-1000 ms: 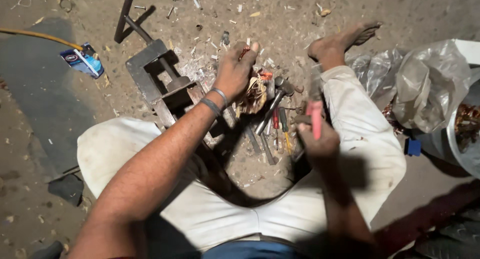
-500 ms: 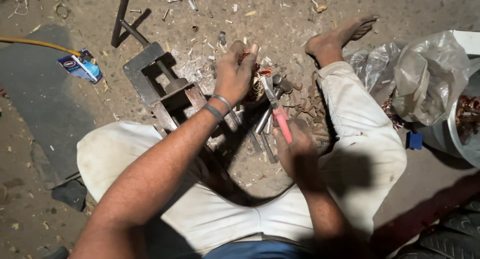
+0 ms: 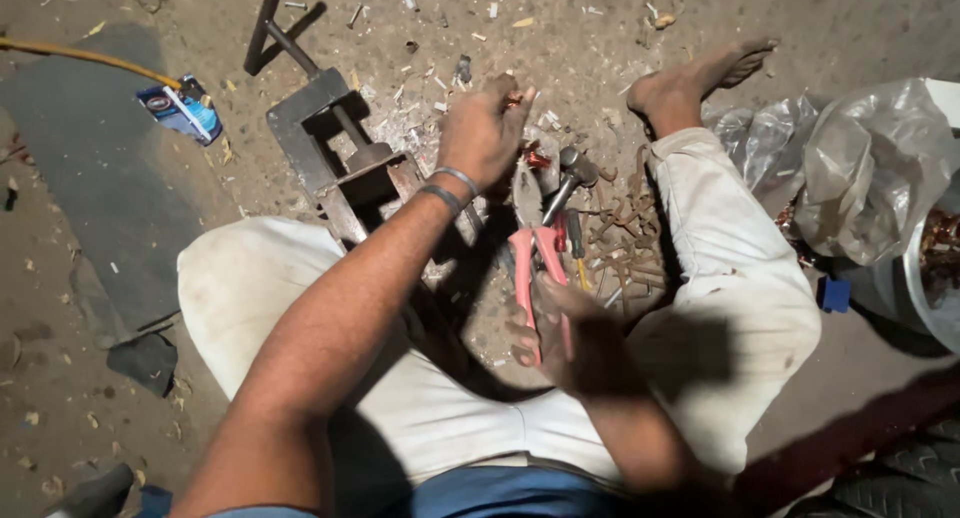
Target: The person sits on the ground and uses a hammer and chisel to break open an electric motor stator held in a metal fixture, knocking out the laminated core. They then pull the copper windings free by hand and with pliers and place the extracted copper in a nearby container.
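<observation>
The right hand (image 3: 575,333) is gripping a pair of pliers (image 3: 535,253) by the pink handles, fingers wrapped around them, with the grey metal nose pointing away from the body toward the left hand. The handles are standing a little apart, and the nose is lying just below the left hand; whether its tip is touching anything there is hard to tell. The left hand (image 3: 480,133) is curling nearly shut, fingertips pinching something small and reddish at the far edge of the fist, too small to make out. Two bangles (image 3: 447,185) are circling the left wrist.

Just right of the pliers, a hammer (image 3: 572,170) is lying with its head near the left hand, beside a yellow-handled tool (image 3: 579,263) and a scatter of rusty scrap (image 3: 625,243). Left of the left hand, a metal vise (image 3: 335,148) is sitting on the dirt floor (image 3: 580,48), its long handle reaching away. The person is sitting with white trousers (image 3: 720,278) spread wide and a bare foot (image 3: 695,78) out beyond the right hand. Further right, a clear plastic bag (image 3: 870,168) is slumping against a white bucket (image 3: 935,278). Far to the left, a small blue packet (image 3: 180,108) is lying beside a yellow hose (image 3: 85,56).
</observation>
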